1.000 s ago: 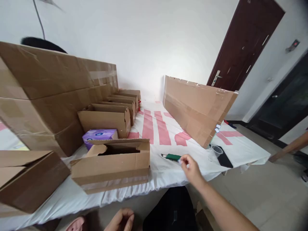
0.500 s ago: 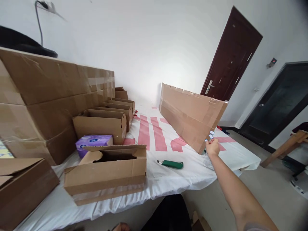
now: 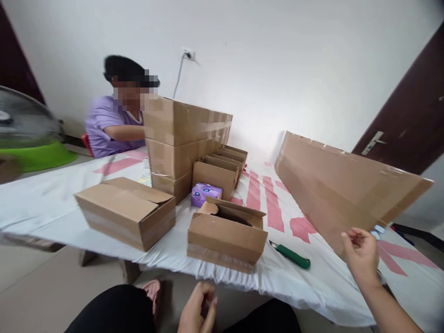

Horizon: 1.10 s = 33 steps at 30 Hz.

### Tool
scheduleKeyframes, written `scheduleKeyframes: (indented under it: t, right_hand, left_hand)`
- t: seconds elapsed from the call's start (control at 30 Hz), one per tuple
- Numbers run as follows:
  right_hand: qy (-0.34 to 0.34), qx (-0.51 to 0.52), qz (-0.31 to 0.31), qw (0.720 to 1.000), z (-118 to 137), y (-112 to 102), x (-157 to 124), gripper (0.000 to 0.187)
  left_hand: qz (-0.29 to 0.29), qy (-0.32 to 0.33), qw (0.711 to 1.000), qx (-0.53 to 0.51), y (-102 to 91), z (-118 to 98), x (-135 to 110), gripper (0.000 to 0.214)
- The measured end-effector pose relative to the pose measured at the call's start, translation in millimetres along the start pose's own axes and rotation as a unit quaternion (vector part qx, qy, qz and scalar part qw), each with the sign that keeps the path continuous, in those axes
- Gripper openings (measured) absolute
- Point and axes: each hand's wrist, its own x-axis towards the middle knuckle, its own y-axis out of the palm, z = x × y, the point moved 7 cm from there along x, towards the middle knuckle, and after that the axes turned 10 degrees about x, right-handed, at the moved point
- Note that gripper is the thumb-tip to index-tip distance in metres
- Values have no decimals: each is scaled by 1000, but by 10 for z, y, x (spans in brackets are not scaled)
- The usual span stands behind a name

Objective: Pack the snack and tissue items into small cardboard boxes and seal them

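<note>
Table [image 3: 52, 203] holds one green knife [image 3: 293, 256]; right hand [image 3: 360, 254] grip open, left hand [image 3: 197, 314] unclear.

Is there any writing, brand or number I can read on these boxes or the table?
Nothing here can be read.
On the purple pack: a blue mark, too blurred to read.
On the white tags by the big cardboard sheet: too small to read.
On the cardboard boxes: no print visible.

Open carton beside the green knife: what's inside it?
Through the gap between the raised flaps of the open carton only dark shadow shows; no contents can be made out. The front wall hides the bottom. The green knife lies outside it.
</note>
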Motion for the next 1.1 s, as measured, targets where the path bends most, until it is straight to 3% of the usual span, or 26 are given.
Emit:
scheduleKeyframes:
  t: [0.1, 0.17, 0.23, 0.3, 0.37, 0.47, 0.57, 0.7, 0.77, 0.87, 0.97, 1.1]
  right_hand:
    - [-128, 54, 172, 975, 806, 472, -428, 25]
    - [-260, 66, 287, 920, 1398, 744, -817, 29]
    - [-346, 48, 356, 867, 1807, 955, -1135, 50]
    - [-363, 14, 382, 850, 1976, 1137, -1275, 69]
    - [-338, -14, 378, 861, 1936, 1277, -1257, 76]
    - [-280, -28, 353, 892, 1608, 1352, -1101, 62]
    - [-199, -33, 333, 921, 1139, 1269, -939, 45]
    - [-121, -47, 322, 938, 729, 1056, -866, 48]
    - [-111, -56, 303, 945, 702, 971, -876, 50]
    - [-129, -55, 294, 945, 847, 945, -935, 47]
    - [-164, -38, 298, 940, 1060, 983, -989, 42]
    - [-193, -33, 288, 938, 1193, 1006, -997, 41]
  left_hand:
    - [-110, 28, 992, 47, -380, -65, 239, 18]
    - [-156, -9, 986, 62, -514, 34, 408, 34]
    - [-147, -64, 986, 48, -496, 184, 554, 47]
    - [-113, -94, 989, 19, -384, 280, 629, 55]
    - [-102, -93, 990, 5, -280, 283, 604, 58]
    - [-117, -47, 992, 20, -187, 145, 422, 63]
    - [-94, 30, 995, 19, -87, -70, 214, 73]
    - [-111, 65, 991, -38, -145, -220, 92, 66]
    - [-100, 54, 991, -70, -217, -233, 157, 48]
    - [-71, -30, 992, -97, -344, -145, 377, 23]
    - [-57, -97, 991, -78, -459, -50, 610, 21]
    - [-17, -94, 995, -37, -462, -4, 784, 23]
